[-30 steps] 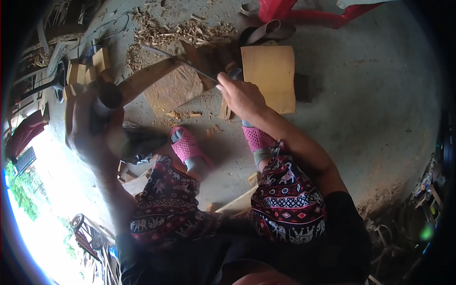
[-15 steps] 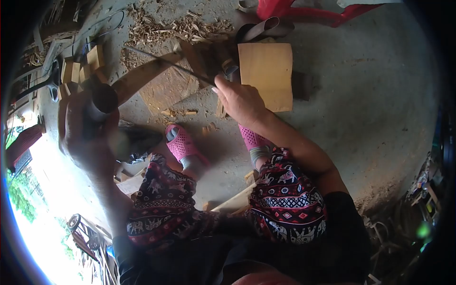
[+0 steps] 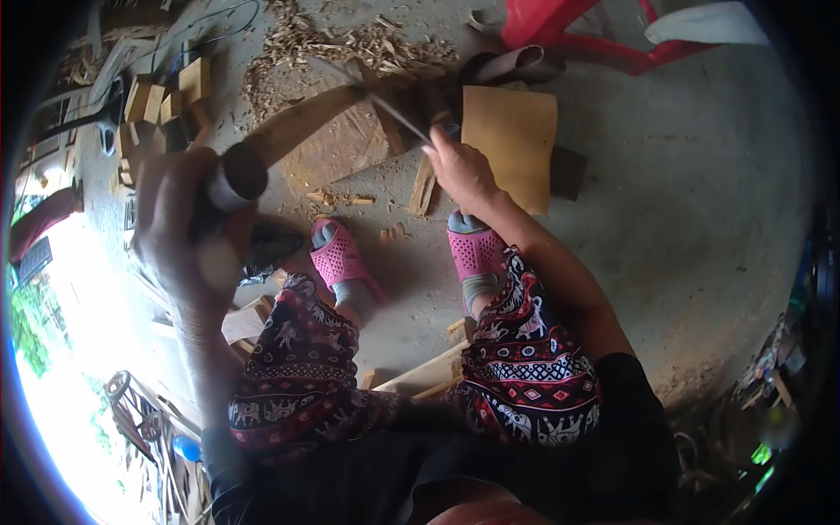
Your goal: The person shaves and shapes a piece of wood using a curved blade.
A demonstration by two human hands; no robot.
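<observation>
My left hand (image 3: 179, 227), blurred, is closed around a curved wooden piece (image 3: 306, 127), whose near end is a dark round butt (image 3: 242, 172) facing me. The piece slants away to the upper right over a wooden block (image 3: 328, 162) on the floor. In my closed right hand (image 3: 468, 175) is a long thin file-like tool (image 3: 398, 114). Its shaft points to the upper left and crosses the far end of the wooden piece in this view. Just right of that hand, a tan sheet (image 3: 509, 144) lies over something dark.
Wood shavings (image 3: 341, 44) spread behind the block. Small wood offcuts (image 3: 194, 80) are stacked at the left. A dark tube (image 3: 512, 63) and a red plastic object (image 3: 547, 22) lie at the back. My feet wear pink slippers (image 3: 339, 254) on the concrete floor.
Both hands, the wooden piece and the tool sit slightly farther right in view, as does most of the floor scene. The tool's shaft has shifted along the wooden piece's far end.
</observation>
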